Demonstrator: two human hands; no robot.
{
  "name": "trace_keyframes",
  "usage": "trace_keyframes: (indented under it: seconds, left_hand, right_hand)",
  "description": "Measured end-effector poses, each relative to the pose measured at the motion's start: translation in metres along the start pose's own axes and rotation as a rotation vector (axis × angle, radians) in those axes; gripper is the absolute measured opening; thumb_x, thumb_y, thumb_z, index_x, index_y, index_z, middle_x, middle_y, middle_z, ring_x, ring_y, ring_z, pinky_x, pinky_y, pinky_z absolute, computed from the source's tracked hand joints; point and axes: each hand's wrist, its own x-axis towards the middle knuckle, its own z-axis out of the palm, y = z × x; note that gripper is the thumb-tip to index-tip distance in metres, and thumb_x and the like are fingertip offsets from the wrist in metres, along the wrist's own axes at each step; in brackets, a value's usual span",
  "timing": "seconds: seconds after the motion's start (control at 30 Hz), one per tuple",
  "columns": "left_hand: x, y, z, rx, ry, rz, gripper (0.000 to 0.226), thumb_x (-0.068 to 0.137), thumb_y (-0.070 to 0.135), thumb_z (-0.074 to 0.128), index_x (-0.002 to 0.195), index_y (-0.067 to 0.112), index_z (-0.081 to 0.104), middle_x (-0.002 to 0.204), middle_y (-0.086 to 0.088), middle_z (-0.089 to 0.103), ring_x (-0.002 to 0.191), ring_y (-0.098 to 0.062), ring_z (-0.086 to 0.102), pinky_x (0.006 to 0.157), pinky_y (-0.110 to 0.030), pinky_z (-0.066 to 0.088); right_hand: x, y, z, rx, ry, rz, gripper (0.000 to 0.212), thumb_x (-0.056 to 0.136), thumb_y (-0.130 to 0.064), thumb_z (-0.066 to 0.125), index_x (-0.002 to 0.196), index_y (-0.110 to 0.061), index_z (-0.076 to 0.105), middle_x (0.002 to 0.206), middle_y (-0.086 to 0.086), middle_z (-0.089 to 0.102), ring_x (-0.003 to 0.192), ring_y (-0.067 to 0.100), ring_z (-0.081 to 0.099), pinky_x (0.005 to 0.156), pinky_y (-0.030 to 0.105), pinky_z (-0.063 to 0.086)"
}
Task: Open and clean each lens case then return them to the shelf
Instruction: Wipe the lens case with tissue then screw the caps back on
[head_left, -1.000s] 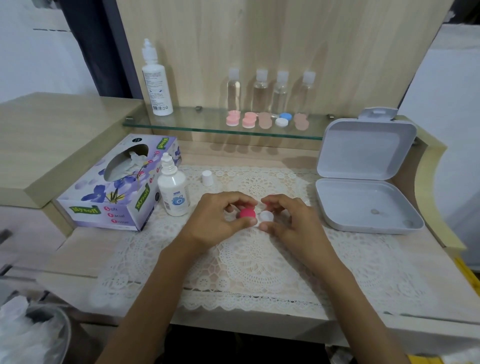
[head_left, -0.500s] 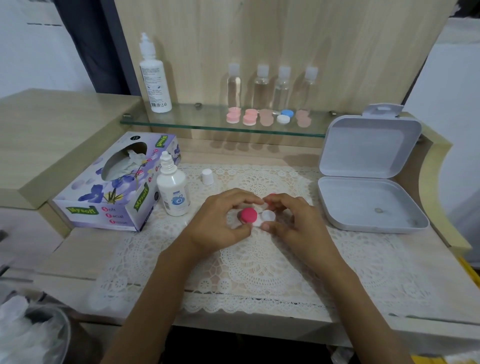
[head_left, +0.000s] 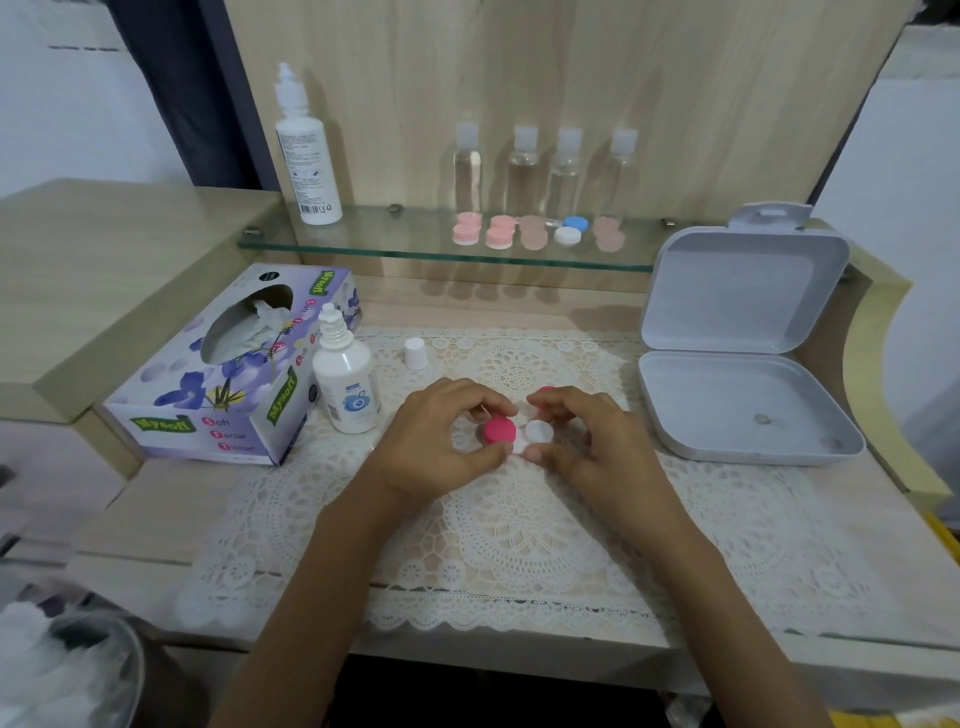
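Both hands hold one white lens case (head_left: 537, 433) over the lace mat. My left hand (head_left: 441, 441) pinches its pink cap (head_left: 500, 431) between thumb and fingers. My right hand (head_left: 587, 441) grips the case's right side, whose white well is uncovered. A second pink cap (head_left: 545, 389) peeks out behind my right fingers. Several more lens cases (head_left: 530, 232), pink, peach and one blue-and-white, stand in a row on the glass shelf (head_left: 363, 244).
A small solution bottle (head_left: 345, 384) stands uncapped left of my hands, its white cap (head_left: 415, 353) on the lace mat (head_left: 519, 519). A tissue box (head_left: 228, 374) is further left. An open grey plastic box (head_left: 748, 374) sits at the right. Tall bottles line the shelf.
The hands stay together on the case with only small finger shifts; the camera view has drifted slightly.
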Motion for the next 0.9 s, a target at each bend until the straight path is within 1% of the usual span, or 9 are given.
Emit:
trace_keyframes:
  seconds: [0.1,0.17,0.23,0.3,0.37,0.43,0.53,0.73,0.9]
  left_hand:
    - [0.000,-0.001,0.000,0.008,-0.026,0.053,0.034,0.069,0.030,0.061,0.101,0.024,0.070,0.094,0.019,0.065,0.092,-0.009,0.059,0.084,-0.031,0.046]
    - [0.000,-0.005,0.001,0.033,-0.036,0.069,0.033,0.070,0.033,0.062,0.102,0.029,0.068,0.098,0.019,0.065,0.096,-0.009,0.059,0.087,-0.042,0.045]
    - [0.000,-0.007,0.002,0.044,-0.030,0.042,0.032,0.072,0.045,0.067,0.103,0.034,0.066,0.101,0.018,0.063,0.099,-0.009,0.058,0.088,-0.048,0.044]
    - [0.001,-0.009,0.003,0.040,-0.019,0.001,0.040,0.071,0.058,0.067,0.103,0.034,0.066,0.100,0.018,0.063,0.098,-0.007,0.057,0.088,-0.048,0.045]
    - [0.001,-0.010,0.004,0.041,-0.017,-0.010,0.043,0.070,0.063,0.065,0.102,0.033,0.066,0.098,0.018,0.063,0.097,-0.006,0.057,0.088,-0.048,0.045]
    - [0.002,-0.011,0.004,0.058,-0.023,-0.005,0.043,0.071,0.063,0.063,0.102,0.033,0.067,0.097,0.018,0.064,0.097,-0.006,0.056,0.089,-0.048,0.044]
    - [0.002,-0.012,0.004,0.074,-0.037,0.001,0.040,0.073,0.059,0.060,0.103,0.034,0.066,0.098,0.018,0.064,0.099,-0.006,0.055,0.091,-0.048,0.043]
    - [0.001,-0.014,0.005,0.092,-0.083,0.069,0.030,0.078,0.041,0.057,0.107,0.036,0.063,0.104,0.021,0.064,0.103,-0.006,0.054,0.092,-0.048,0.040]
    - [0.001,-0.008,0.005,0.090,-0.031,0.043,0.039,0.076,0.058,0.060,0.106,0.034,0.065,0.105,0.018,0.062,0.106,-0.006,0.053,0.094,-0.045,0.040]
  right_hand:
    - [0.000,0.001,0.000,-0.008,0.002,-0.003,0.047,0.076,-0.020,0.078,0.118,-0.029,0.060,0.101,-0.011,0.064,0.102,0.005,0.051,0.080,0.013,0.037]
    - [0.000,0.001,0.000,-0.011,0.005,-0.008,0.047,0.076,-0.020,0.078,0.118,-0.029,0.060,0.100,-0.012,0.063,0.102,0.006,0.052,0.081,0.015,0.038]
    - [0.000,0.001,0.001,-0.014,0.005,-0.011,0.046,0.077,-0.021,0.077,0.118,-0.028,0.060,0.101,-0.012,0.063,0.102,0.006,0.051,0.081,0.015,0.039]
    - [0.000,0.001,0.001,-0.015,0.005,-0.009,0.045,0.077,-0.021,0.077,0.118,-0.028,0.060,0.101,-0.011,0.063,0.102,0.006,0.051,0.080,0.014,0.038]
    - [0.000,0.000,0.000,-0.017,0.005,-0.006,0.045,0.077,-0.022,0.077,0.118,-0.029,0.060,0.102,-0.010,0.063,0.101,0.005,0.051,0.079,0.012,0.037]
    - [0.000,0.000,0.000,-0.015,0.005,-0.004,0.046,0.077,-0.021,0.077,0.119,-0.028,0.060,0.102,-0.010,0.063,0.101,0.005,0.051,0.079,0.010,0.036]
    - [0.000,-0.001,0.000,-0.017,0.007,-0.008,0.046,0.077,-0.021,0.077,0.119,-0.027,0.060,0.102,-0.010,0.063,0.102,0.006,0.051,0.082,0.016,0.039]
    - [-0.001,-0.001,0.001,-0.020,0.011,-0.024,0.045,0.077,-0.021,0.077,0.119,-0.025,0.061,0.102,-0.010,0.064,0.103,0.009,0.051,0.085,0.022,0.041]
    - [-0.001,-0.001,0.001,-0.014,0.019,-0.019,0.044,0.077,-0.023,0.077,0.118,-0.024,0.062,0.107,-0.010,0.064,0.104,0.008,0.051,0.088,0.024,0.043]
